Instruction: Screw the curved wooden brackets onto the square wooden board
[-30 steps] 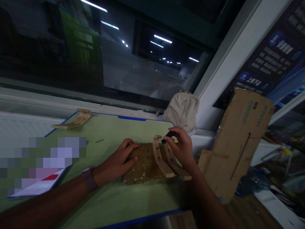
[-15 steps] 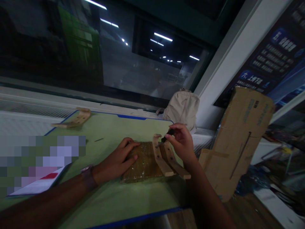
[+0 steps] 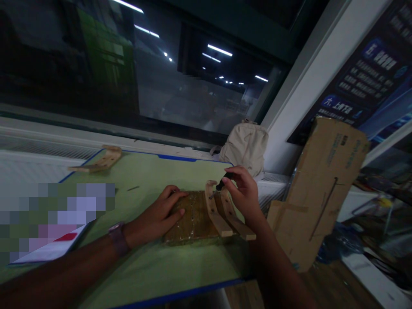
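My right hand (image 3: 243, 189) is closed around the black handle of a small screwdriver (image 3: 220, 186). The screwdriver slants down to the left, its shaft reaching the upper part of a curved wooden piece (image 3: 216, 214) with holes in it. A second curved wooden piece (image 3: 232, 212) lies alongside, just under my right hand. Both pieces rest at the right part of a brown block (image 3: 189, 221) with a shiny, clear wrapping. My left hand (image 3: 159, 214) lies on the block's left side, fingers stretched and thumb apart. Exactly where the screwdriver's tip sits is too small to tell.
Another curved wooden piece (image 3: 104, 161) lies at the far left corner of the green table mat (image 3: 151, 171), near a thin dark rod (image 3: 133, 188). A beige backpack (image 3: 246, 146) stands behind the mat. Tall cardboard (image 3: 322, 184) leans at the right.
My right hand and the screwdriver have shifted slightly left, and the handle's angle differs a little. My left hand stays on the block.
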A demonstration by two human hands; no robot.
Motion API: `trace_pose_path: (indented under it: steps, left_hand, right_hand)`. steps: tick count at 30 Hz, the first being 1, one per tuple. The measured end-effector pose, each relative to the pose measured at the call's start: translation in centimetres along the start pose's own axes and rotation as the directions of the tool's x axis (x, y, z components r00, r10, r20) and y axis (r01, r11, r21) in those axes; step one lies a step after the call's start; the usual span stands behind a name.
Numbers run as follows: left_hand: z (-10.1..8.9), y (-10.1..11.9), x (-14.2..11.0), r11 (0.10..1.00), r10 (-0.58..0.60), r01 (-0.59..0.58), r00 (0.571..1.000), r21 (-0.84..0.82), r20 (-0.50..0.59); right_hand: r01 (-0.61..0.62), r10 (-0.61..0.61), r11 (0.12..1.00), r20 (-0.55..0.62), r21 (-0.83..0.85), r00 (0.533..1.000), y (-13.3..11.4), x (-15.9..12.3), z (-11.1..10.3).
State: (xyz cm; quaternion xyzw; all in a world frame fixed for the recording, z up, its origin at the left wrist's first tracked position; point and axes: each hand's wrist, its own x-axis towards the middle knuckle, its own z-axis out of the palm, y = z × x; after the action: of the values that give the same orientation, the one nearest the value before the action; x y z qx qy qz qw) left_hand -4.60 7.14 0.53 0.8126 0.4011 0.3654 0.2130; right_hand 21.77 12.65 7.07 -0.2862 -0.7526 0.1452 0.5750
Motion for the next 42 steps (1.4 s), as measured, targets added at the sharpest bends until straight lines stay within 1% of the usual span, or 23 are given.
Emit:
trace_pose_path:
  steps: [3, 4, 6, 8, 10, 11, 13, 15, 17, 18, 20, 22, 24, 26, 28, 30, 32, 34, 36, 38, 39, 40, 42]
  left_hand:
    - [0.2, -0.2, 0.0, 1.0, 0.005, -0.005, 1.0, -0.001, 0.004]
    - [0.2, -0.3, 0.0, 1.0, 0.006, -0.006, 1.0, -0.003, 0.001]
    - [0.3, -0.3, -0.1, 1.0, 0.005, -0.005, 1.0, -0.009, -0.002]
    - [0.2, -0.2, 0.0, 1.0, -0.001, 0.002, 1.0, -0.012, 0.009]
    - [0.1, 0.0, 0.0, 1.0, -0.011, 0.011, 1.0, -0.013, 0.026]
    - [0.0, 0.1, 0.0, 1.0, -0.013, 0.014, 0.999, -0.014, 0.031]
    - [0.0, 0.2, 0.1, 1.0, -0.019, 0.019, 0.999, -0.014, 0.033]
    - [0.0, 0.1, 0.0, 1.0, -0.02, 0.021, 0.999, -0.011, 0.032]
    - [0.2, -0.1, -0.1, 1.0, -0.017, 0.017, 1.0, -0.004, 0.017]
    - [0.3, -0.2, -0.1, 1.0, -0.01, 0.01, 1.0, 0.0, 0.004]
    - [0.4, -0.3, -0.2, 1.0, 0.005, -0.005, 1.0, 0.008, -0.022]
    - [0.3, -0.2, -0.1, 1.0, 0.011, -0.011, 1.0, 0.012, -0.025]
    - [0.1, 0.0, -0.1, 1.0, 0.003, -0.003, 1.0, 0.009, -0.007]
    - [-0.1, 0.3, 0.0, 1.0, -0.011, 0.01, 1.0, 0.006, 0.015]
    - [-0.1, 0.3, 0.0, 1.0, -0.018, 0.018, 1.0, 0.006, 0.021]
    - [0.0, 0.2, 0.0, 1.0, -0.018, 0.018, 1.0, 0.014, 0.01]
    - [0.2, -0.1, -0.1, 1.0, -0.015, 0.015, 1.0, 0.023, -0.006]
    - [0.3, -0.3, -0.2, 1.0, -0.013, 0.013, 1.0, 0.025, -0.016]
    - [0.3, -0.3, -0.2, 1.0, -0.012, 0.013, 1.0, 0.019, -0.012]
    - [0.2, 0.0, -0.2, 1.0, -0.013, 0.013, 1.0, 0.009, 0.002]
    - [0.1, 0.1, -0.1, 1.0, -0.014, 0.014, 1.0, 0.004, 0.003]
    - [0.0, 0.2, -0.1, 1.0, -0.016, 0.016, 1.0, -0.002, 0.002]
    - [0.0, 0.4, 0.0, 1.0, -0.023, 0.023, 1.0, -0.01, -0.002]
  right_hand:
    - [0.079, -0.077, 0.996, 0.086, -0.027, 0.993, -0.4, 0.3, -0.1]
    - [0.08, -0.078, 0.997, 0.1, -0.012, 0.992, -0.5, 0.4, 0.0]
    - [0.027, -0.032, 0.999, 0.103, 0.046, 0.994, -0.5, 0.3, 0.3]
    - [-0.063, 0.057, 0.992, 0.059, 0.112, 0.997, -0.2, 0.2, 0.6]
    - [-0.111, 0.115, 0.987, -0.034, 0.114, 0.993, 0.0, 0.1, 0.7]
    - [-0.101, 0.106, 0.993, -0.081, 0.065, 0.991, 0.1, 0.1, 0.6]
    - [-0.028, 0.017, 0.996, -0.131, -0.088, 0.991, -0.1, 0.2, 0.3]
    - [0.068, -0.088, 0.978, -0.094, -0.195, 0.992, -0.5, 0.5, -0.1]
    - [0.133, -0.136, 0.973, -0.002, -0.188, 0.991, -0.9, 0.6, -0.3]
    - [0.143, -0.137, 0.978, 0.047, -0.151, 0.989, -1.1, 0.7, -0.4]
    - [0.123, -0.115, 0.991, 0.128, -0.055, 0.985, -1.2, 0.5, -0.3]
    - [0.07, -0.072, 0.997, 0.153, 0.021, 0.986, -1.0, 0.3, -0.1]
    - [0.019, -0.023, 0.999, 0.115, 0.03, 0.993, -0.6, 0.0, 0.0]
    - [-0.014, 0.015, 1.0, 0.023, -0.026, 1.0, -0.2, -0.2, 0.1]
    - [-0.006, 0.002, 0.995, -0.047, -0.097, 0.999, -0.2, -0.2, 0.0]
    - [0.046, -0.05, 0.991, -0.031, -0.128, 0.998, -0.3, -0.1, -0.2]
    - [0.085, -0.081, 0.992, 0.05, -0.092, 0.995, -0.6, 0.1, -0.3]
    - [0.047, -0.045, 0.999, 0.112, -0.016, 0.993, -0.8, 0.0, -0.3]
    - [-0.043, 0.034, 0.997, 0.133, 0.069, 0.991, -0.9, -0.1, -0.1]
    - [-0.106, 0.095, 0.986, 0.095, 0.127, 0.991, -0.7, -0.3, 0.1]
    - [-0.11, 0.104, 0.985, 0.055, 0.133, 0.993, -0.6, -0.4, 0.1]
    - [-0.098, 0.097, 0.989, 0.01, 0.114, 0.995, -0.6, -0.4, 0.1]
    - [-0.043, 0.043, 0.999, -0.052, 0.015, 0.998, -0.5, -0.4, 0.0]
